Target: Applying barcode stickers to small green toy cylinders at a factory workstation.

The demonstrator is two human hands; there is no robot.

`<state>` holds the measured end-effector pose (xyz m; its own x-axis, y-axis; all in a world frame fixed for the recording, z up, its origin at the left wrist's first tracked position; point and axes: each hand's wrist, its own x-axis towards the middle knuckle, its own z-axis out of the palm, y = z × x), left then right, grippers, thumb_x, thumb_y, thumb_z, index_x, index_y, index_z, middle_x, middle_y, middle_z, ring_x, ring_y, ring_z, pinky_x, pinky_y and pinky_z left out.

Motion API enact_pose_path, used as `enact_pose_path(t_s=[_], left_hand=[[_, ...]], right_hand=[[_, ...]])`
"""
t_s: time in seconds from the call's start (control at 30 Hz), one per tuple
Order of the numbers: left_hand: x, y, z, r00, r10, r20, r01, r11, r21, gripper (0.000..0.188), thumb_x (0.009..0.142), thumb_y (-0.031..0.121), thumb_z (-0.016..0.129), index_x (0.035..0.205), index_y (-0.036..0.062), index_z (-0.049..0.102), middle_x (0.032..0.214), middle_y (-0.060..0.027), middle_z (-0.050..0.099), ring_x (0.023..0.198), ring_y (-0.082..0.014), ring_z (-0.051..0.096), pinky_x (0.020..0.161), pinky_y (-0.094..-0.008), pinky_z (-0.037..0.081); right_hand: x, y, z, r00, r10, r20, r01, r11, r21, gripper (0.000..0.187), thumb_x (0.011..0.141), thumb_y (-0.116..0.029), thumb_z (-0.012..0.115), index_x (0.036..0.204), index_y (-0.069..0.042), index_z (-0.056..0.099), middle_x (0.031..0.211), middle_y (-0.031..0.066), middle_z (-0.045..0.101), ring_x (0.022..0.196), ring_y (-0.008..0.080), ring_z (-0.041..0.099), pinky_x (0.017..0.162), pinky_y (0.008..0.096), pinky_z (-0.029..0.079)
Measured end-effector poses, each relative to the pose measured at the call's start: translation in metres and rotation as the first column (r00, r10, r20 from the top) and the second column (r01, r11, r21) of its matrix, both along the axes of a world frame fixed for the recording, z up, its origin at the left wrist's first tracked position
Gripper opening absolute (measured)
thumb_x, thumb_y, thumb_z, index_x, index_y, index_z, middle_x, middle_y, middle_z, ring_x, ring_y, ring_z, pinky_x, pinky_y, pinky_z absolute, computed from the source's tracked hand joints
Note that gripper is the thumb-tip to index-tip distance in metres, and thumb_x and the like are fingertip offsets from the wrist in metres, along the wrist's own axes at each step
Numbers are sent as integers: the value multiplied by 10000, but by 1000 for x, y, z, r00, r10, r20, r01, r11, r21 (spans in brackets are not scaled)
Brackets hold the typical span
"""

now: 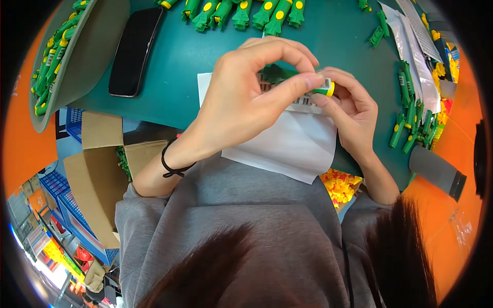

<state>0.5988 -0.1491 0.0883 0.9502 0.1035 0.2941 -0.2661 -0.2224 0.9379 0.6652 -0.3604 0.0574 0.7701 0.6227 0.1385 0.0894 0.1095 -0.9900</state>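
Observation:
A small green tube with a yellow end (330, 89) is held between my two hands above the work surface. My right hand (355, 105) grips it near the yellow end, thumb and fingers closed around it. Thumb and forefinger of my left hand (246, 95) are pinched at a white barcode label on the tube's side; its other fingers arch over and hide part of the tube. Below my hands lies a white sheet (287, 141) with barcode labels along its upper part, overhanging the near edge.
Several green tubes with yellow spots (244, 14) line the far side. A black phone (134, 54) lies at left beside a grey bin (97, 46) full of tubes. More loose tubes (411, 120) and plastic bags (418, 66) are at right. A cardboard box (97, 179) stands lower left.

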Motion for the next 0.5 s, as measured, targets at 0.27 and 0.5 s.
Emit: enact_pose_path(t_s=[0.27,0.5], left_hand=[[1,3,4,970,-86,-228,93,995,24,99,923,68,729,973,-14,704,1040,-72,711,987,-115,633,880,-261,502],[2,2,8,965,-68,-252,105,985,138,113,919,62,732,974,-33,705,1002,-69,713,943,-115,645,859,-256,516]], right_hand=[[3,-2,2,992,34,118,-33,999,-12,408,870,110,707,1267,47,642,1347,151,571,1232,224,584,1046,357,493],[1,-3,4,989,31,146,-23,998,-61,418,872,98,714,1281,49,642,1349,152,569,1222,224,591,1038,351,508]])
